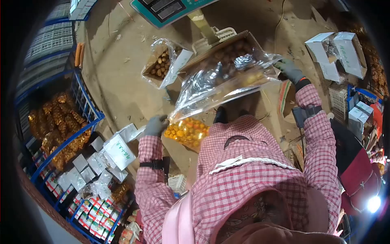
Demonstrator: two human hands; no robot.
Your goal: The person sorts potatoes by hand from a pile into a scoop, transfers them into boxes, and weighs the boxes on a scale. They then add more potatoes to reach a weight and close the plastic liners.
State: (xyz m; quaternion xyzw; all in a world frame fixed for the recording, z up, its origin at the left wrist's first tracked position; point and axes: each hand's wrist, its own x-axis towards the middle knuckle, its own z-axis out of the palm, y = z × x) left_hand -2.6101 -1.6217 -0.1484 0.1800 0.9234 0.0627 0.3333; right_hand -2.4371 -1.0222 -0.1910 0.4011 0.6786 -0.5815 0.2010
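Note:
A clear plastic liner [217, 87] is stretched across the near side of a cardboard box [255, 42]. My left hand [155, 125], in a grey glove, is closed on the liner's near left corner. My gloved right hand [289, 70] pinches its far right corner. Under the film, brown round produce [227, 52], looking like potatoes, fills the box. Small yellow-orange produce [185, 132] lies just right of my left hand, partly hidden by my clothing. To the left stands a smaller white box [175, 67] lined with plastic, holding similar brown produce.
A green-edged scale display [166, 12] on a post rises behind the box. At left, a blue-framed crate [61, 150] holds bagged brown produce, near several white cartons [118, 150]. An opened white carton [337, 55] is at the right. A bright lamp [373, 204] shines lower right.

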